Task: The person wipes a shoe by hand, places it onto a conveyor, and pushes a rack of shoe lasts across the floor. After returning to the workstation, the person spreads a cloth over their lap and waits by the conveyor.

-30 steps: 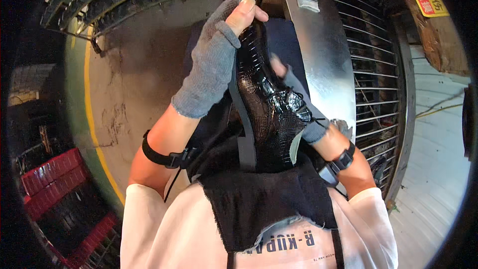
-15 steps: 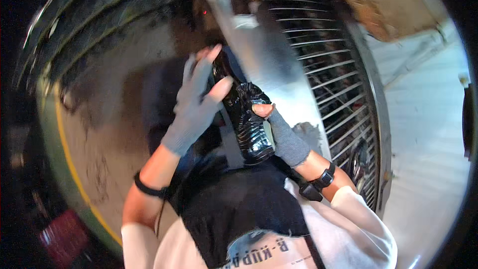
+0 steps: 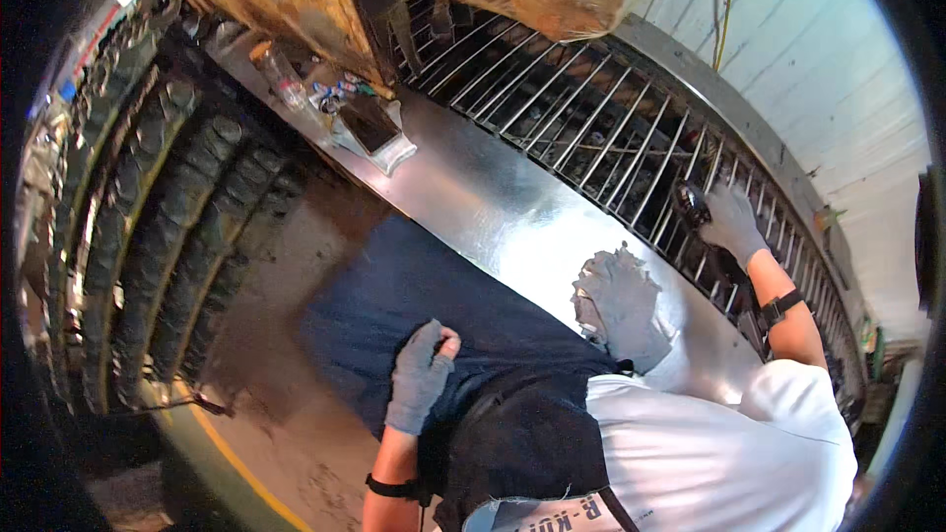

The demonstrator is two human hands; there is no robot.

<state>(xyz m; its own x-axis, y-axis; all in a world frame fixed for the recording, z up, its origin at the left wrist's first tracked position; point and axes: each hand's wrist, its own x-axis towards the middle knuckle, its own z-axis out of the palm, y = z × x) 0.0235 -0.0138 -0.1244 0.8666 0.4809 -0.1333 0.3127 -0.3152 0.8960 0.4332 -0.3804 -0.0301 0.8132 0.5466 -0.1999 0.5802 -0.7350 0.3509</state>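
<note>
So the black shoe (image 3: 693, 203) is over at the right of the frame, on or just above the barred rack (image 3: 591, 128); we can't tell whether the rack takes its weight. Our gloved right grip (image 3: 731, 219) is right up against it. The fingers are mostly hard to make out, so we can't say how far they're spread, or if they've really got hold of it.

Left grip (image 3: 422, 374) is lower centre, loosely curled in front of our lap (image 3: 414, 266), with nothing visible in it. It's well away from the shoe, so we reckon it's no backup.

What could go wrong? Main worry for us: that shoe looks slick, so if the right grip is only on one end, it could twist out and tip. The gaps in the rack could catch an edge of it, and dragging it along the metal could scuff the shine. Reaching that far out probably makes careful placing harder too. We'd also watch the black strap (image 3: 781, 305) on our right wrist, which might snag if the arm dips.

The grey rag (image 3: 621, 300) on the tabletop (image 3: 463, 192) is close to our body, so a lean could shove it. The phone (image 3: 367, 125), upper left, looks safe enough.
</note>
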